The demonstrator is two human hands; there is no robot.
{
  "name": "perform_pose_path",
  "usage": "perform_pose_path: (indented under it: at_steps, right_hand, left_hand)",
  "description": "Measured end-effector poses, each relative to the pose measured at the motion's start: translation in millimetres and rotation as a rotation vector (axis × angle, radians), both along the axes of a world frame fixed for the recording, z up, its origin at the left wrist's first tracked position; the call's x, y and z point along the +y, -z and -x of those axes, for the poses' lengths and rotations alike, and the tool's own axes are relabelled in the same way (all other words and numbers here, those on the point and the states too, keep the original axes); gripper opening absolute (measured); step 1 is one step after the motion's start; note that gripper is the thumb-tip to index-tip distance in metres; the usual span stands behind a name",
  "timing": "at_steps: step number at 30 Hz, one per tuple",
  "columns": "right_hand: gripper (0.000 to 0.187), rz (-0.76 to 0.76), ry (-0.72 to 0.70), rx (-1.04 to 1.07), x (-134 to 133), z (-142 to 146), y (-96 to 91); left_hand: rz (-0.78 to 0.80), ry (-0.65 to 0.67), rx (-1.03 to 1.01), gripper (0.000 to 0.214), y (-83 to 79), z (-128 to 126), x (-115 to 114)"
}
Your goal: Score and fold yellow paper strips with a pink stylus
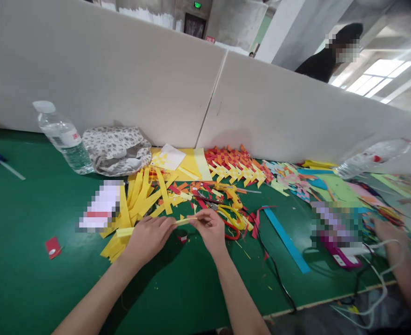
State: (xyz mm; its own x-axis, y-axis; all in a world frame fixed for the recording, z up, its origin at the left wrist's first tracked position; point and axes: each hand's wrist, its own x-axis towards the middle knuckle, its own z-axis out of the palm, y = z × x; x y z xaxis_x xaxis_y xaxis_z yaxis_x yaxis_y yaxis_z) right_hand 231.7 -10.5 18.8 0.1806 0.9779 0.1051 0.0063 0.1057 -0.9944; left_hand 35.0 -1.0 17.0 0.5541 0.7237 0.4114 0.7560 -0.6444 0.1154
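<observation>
My left hand [148,238] and my right hand [209,229] are both closed in a pinch on the two ends of one short yellow paper strip [185,221], held just above the green table [27,260]. A heap of loose yellow strips [140,195] lies right behind and beside my left hand. Scissors with yellow handles [230,215] rest just right of my right hand, among red and orange scraps.
A water bottle [64,139] and a patterned cloth bundle [116,149] stand at the back left. Woven red-and-yellow paper pieces [238,167] line the white partition [121,79]. A blue strip [286,241] and black cable [271,265] lie to the right, near another person's hand [388,230].
</observation>
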Motion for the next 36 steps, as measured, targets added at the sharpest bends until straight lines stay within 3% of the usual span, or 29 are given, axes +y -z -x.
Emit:
perform_pose_path:
  at_steps: [3, 5, 7, 10, 16, 20, 23, 26, 30, 36]
  right_hand:
    - [0.032, -0.006, 0.164, 0.068, 5.8, -4.9, -1.7]
    - [0.041, -0.006, 0.195, 0.144, 8.7, -5.2, -0.5]
    - [0.048, 0.002, 0.148, 0.19, 9.0, -3.1, 1.4]
    - [0.038, 0.033, 0.056, 0.181, 5.8, 1.1, 2.6]
    - [0.034, 0.038, 0.036, 0.193, 4.0, 6.4, 1.4]
    - [0.041, 0.129, -0.179, 0.192, 0.8, 16.9, 7.5]
    - [0.04, 0.13, -0.348, -0.006, -5.6, 21.4, 15.3]
    - [0.055, 0.064, -0.325, -0.277, -10.8, 20.5, 18.7]
    - [0.054, -0.077, -0.271, -0.652, -11.6, 18.2, 11.0]
    - [0.049, -0.204, -0.316, -0.738, -8.6, 12.7, 2.1]
  left_hand:
    - [-0.04, -0.019, -0.004, 0.025, -2.7, 7.4, 4.4]
    - [-0.041, -0.02, -0.019, 0.026, -3.0, 9.2, 4.5]
    - [-0.019, -0.03, -0.038, 0.027, -1.6, 8.0, 2.2]
    - [0.05, -0.044, -0.037, 0.027, 2.0, 4.4, -1.9]
    - [0.243, -0.061, -0.044, 0.028, 3.4, 1.4, -3.5]
    - [0.378, -0.035, -0.142, 0.028, -2.0, -3.8, -8.0]
    - [0.448, 0.056, -0.145, 0.026, -4.5, -7.4, -13.5]
    - [0.442, 0.091, -0.107, 0.025, -2.7, -8.5, -16.0]
    - [0.406, 0.078, -0.045, 0.025, 2.6, -8.8, -15.3]
    - [0.478, 0.018, -0.096, 0.026, -0.1, -4.3, -11.7]
